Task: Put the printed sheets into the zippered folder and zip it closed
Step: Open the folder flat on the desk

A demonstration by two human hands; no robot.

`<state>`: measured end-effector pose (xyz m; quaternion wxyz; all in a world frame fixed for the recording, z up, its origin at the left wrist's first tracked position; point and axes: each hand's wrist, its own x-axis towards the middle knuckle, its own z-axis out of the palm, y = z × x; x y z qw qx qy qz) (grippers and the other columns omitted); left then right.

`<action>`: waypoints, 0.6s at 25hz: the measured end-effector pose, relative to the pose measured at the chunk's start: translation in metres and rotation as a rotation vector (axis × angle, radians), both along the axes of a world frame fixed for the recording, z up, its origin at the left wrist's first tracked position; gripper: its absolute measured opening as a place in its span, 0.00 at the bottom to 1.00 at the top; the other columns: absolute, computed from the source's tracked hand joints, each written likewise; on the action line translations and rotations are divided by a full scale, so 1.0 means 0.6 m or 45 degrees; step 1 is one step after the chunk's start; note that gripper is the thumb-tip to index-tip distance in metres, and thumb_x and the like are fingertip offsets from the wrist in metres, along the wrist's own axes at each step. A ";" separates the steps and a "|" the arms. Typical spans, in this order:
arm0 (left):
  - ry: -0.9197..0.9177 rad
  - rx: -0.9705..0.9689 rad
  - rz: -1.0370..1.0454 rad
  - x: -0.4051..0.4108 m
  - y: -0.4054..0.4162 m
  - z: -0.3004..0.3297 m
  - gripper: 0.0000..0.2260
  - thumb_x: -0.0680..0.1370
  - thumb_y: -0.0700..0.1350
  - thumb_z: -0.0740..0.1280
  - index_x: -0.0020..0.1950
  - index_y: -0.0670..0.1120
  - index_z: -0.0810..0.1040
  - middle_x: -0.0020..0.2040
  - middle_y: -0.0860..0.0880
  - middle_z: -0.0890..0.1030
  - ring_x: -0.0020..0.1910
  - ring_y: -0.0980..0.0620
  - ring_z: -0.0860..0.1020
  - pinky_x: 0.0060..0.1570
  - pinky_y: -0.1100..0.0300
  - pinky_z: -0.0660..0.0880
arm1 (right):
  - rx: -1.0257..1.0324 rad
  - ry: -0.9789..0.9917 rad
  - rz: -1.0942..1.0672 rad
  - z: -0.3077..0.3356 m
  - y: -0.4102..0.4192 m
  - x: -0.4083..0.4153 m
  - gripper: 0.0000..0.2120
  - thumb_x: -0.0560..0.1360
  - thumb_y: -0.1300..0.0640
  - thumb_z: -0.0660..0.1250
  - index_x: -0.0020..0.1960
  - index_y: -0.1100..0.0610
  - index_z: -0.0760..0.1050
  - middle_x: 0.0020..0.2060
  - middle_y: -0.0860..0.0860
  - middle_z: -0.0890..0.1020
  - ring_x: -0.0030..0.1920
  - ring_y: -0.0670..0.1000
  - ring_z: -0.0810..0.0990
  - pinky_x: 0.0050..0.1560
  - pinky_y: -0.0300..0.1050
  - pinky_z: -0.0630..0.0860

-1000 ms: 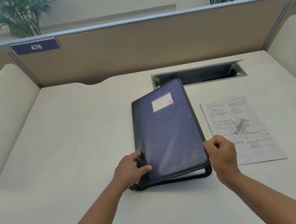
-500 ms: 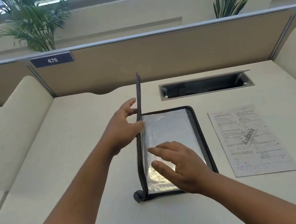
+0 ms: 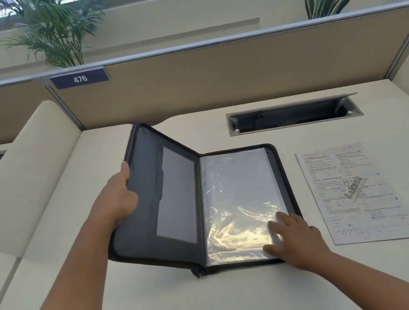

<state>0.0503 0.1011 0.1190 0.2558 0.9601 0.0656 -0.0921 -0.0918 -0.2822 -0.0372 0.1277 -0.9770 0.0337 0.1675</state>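
Head view, one open folder [image 3: 178, 199], left hand [image 3: 117, 198] gripping its raised cover, right hand [image 3: 295, 237] flat on plastic sleeve [image 3: 237, 198] (empty-handed), one printed sheet [image 3: 356, 192] beside

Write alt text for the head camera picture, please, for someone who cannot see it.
A person's left hand holds up the cover of an open dark zippered folder on a pale desk, while the right hand rests on its clear plastic sleeves. Printed sheets lie flat on the desk to the folder's right, apart from it.

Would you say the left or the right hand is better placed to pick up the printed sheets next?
Right. The right hand rests open on the folder beside the printed sheets, while the left hand grips the raised cover.
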 end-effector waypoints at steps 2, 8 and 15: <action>0.043 0.055 0.031 -0.001 0.022 -0.043 0.34 0.82 0.43 0.60 0.84 0.50 0.45 0.82 0.44 0.55 0.77 0.40 0.63 0.72 0.44 0.66 | -0.003 -0.041 -0.006 -0.007 -0.004 -0.005 0.23 0.66 0.27 0.58 0.52 0.40 0.67 0.57 0.39 0.66 0.60 0.50 0.68 0.51 0.53 0.72; 0.204 0.229 0.119 -0.028 0.044 -0.175 0.44 0.77 0.66 0.65 0.83 0.53 0.43 0.83 0.45 0.51 0.72 0.32 0.68 0.68 0.39 0.69 | 0.006 0.001 -0.114 -0.008 -0.028 -0.011 0.25 0.60 0.30 0.63 0.53 0.39 0.69 0.60 0.39 0.67 0.63 0.49 0.68 0.49 0.52 0.71; 0.311 0.250 0.125 -0.027 0.032 -0.252 0.31 0.81 0.61 0.61 0.82 0.55 0.55 0.83 0.42 0.51 0.72 0.30 0.65 0.70 0.40 0.67 | 0.023 0.027 -0.093 0.005 -0.038 -0.020 0.26 0.61 0.30 0.65 0.56 0.39 0.70 0.63 0.38 0.67 0.65 0.49 0.67 0.49 0.49 0.68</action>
